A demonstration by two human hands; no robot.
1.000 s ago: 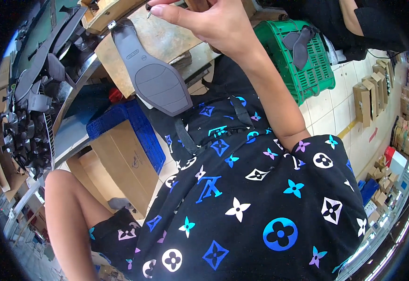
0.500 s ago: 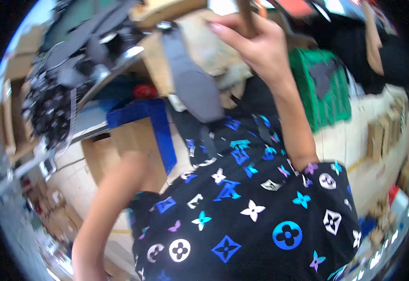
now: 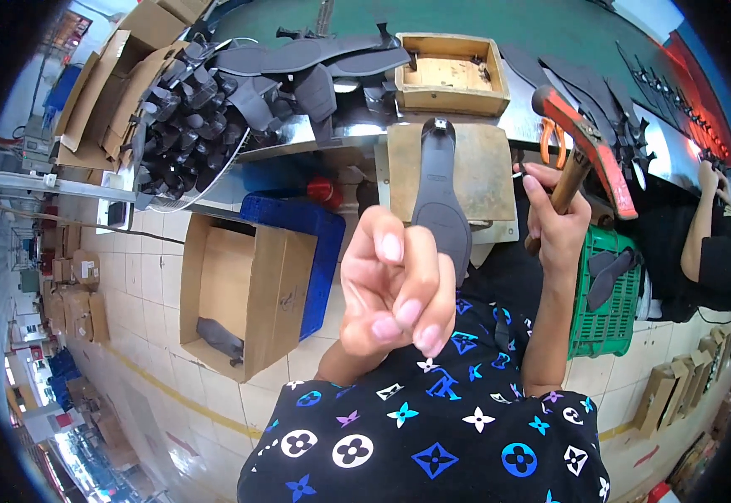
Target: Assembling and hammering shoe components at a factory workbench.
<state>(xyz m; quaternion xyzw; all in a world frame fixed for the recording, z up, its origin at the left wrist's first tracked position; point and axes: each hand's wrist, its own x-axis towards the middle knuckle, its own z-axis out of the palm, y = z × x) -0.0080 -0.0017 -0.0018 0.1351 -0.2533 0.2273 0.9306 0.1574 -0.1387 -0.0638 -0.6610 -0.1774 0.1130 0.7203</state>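
Note:
My left hand is raised close in front of me, palm toward me. Its fingers curl loosely, and I see nothing in them. A wooden-handled hammer with a red head is gripped in my right hand, head up. At that hand's thumb tip is a small dark thing I cannot make out. Between the hands, a dark grey shoe sole lies on a worn tan board, a small shiny black piece at its far end. My left hand covers part of its near end.
Black heels and grey soles crowd the bench's left. A wooden tray and orange-handled pliers sit beyond the board. Below stand a cardboard box holding a sole and a green crate. Another person's arm is at right.
My left hand has come from low on the left, near the cardboard box, up to the middle. A sole now shows in that box. The hammer stays in my right hand; my view has shifted.

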